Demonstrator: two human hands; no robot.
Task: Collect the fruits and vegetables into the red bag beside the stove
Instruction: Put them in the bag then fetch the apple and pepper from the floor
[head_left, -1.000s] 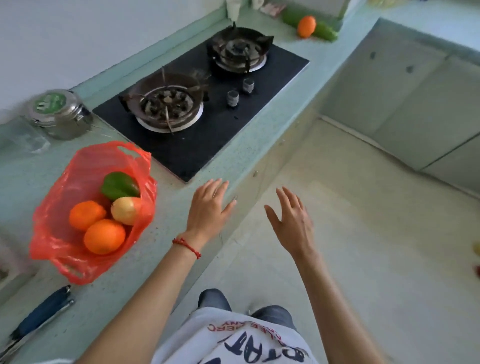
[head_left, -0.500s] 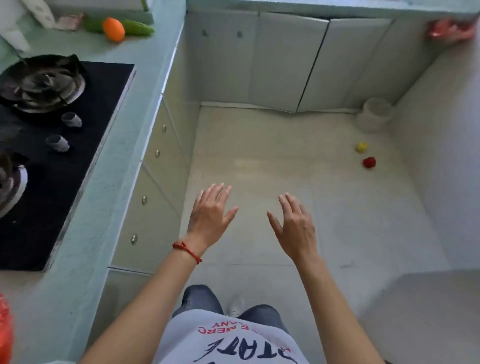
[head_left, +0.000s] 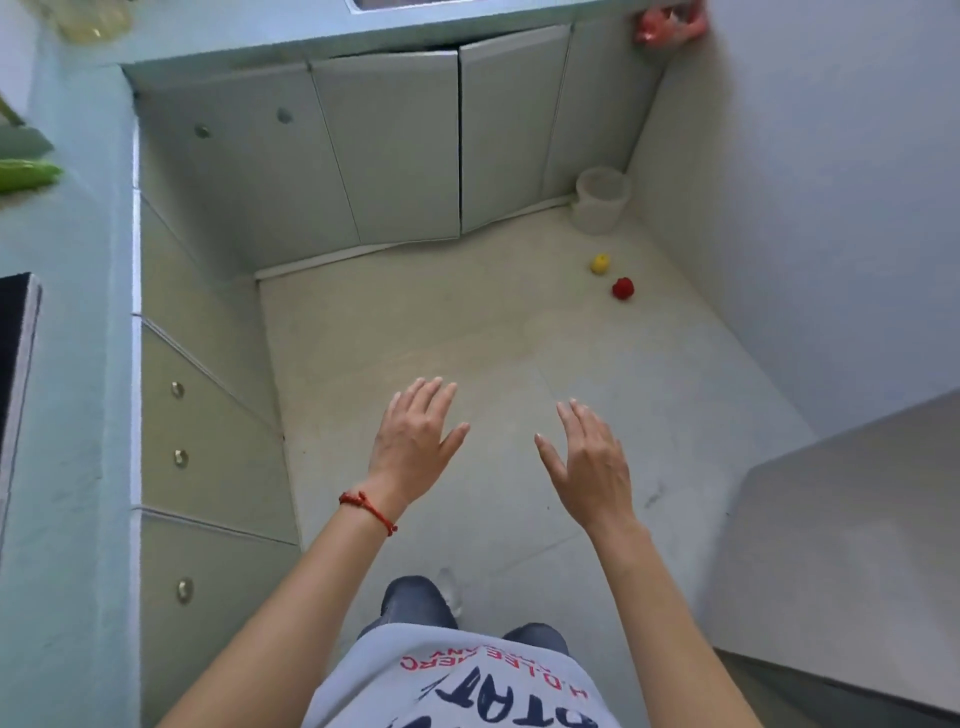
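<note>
A narrow kitchen is seen from above, with a pale floor (head_left: 467, 332) enclosed by grey-green cabinet doors (head_left: 384, 150) at the far end, a run of drawers (head_left: 208, 447) under the light green counter (head_left: 67, 415) on the left, and a plain wall on the right.

Both hands are held out over the floor, palms down, nothing being gripped by either. The left hand (head_left: 413, 441) is shown with its fingers spread and loosely extended, and a red cord bracelet (head_left: 369, 509) is worn on its wrist. The right hand (head_left: 587, 462) is likewise spread flat, thumb set apart from the fingers. The two hands are kept apart from one another, with bare floor visible between them.

Beyond the hands, near the far right corner, two small fruits are found lying on the floor: a yellow fruit (head_left: 600, 264) and, just beside it, a red fruit (head_left: 622, 288). They are well apart from both hands. A pale bucket (head_left: 600, 200) is stood in the corner behind them, against the cabinets.

On the left counter, the end of a green vegetable (head_left: 26, 174) is cut off by the frame edge, and a corner of the black stove (head_left: 15, 343) is visible nearer. Something red and crumpled (head_left: 667, 23) is seen on the far counter at the top right; what it is cannot be told.
</note>
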